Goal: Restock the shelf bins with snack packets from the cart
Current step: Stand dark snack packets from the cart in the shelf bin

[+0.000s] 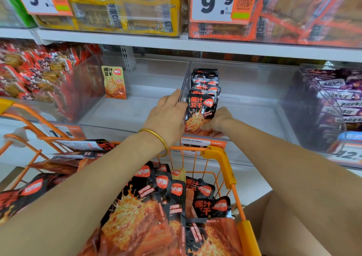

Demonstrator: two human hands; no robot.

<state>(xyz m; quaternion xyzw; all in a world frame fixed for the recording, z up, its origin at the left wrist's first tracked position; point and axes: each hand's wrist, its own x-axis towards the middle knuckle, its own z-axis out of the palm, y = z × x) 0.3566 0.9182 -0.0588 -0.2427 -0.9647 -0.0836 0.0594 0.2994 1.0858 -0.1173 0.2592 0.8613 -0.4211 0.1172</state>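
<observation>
A row of black-and-orange snack packets point(203, 98) stands upright along the left wall of a clear shelf bin point(254, 106). My left hand point(170, 110) holds the left edge of the front packet at the bin's divider, fingers curled over it. My right hand point(217, 121) grips the lower right corner of that same front packet. Below my arms, the orange cart point(221, 157) holds many more of the same black-and-orange packets point(156, 206). A single yellow packet point(114, 82) stands alone in the neighbouring bin on the left.
Full bins flank the two middle ones: red packets point(39, 73) on the left, purple ones point(340, 98) on the right. The upper shelf carries yellow and orange packs behind 9.9 price tags point(215, 0). Price labels line the shelf front.
</observation>
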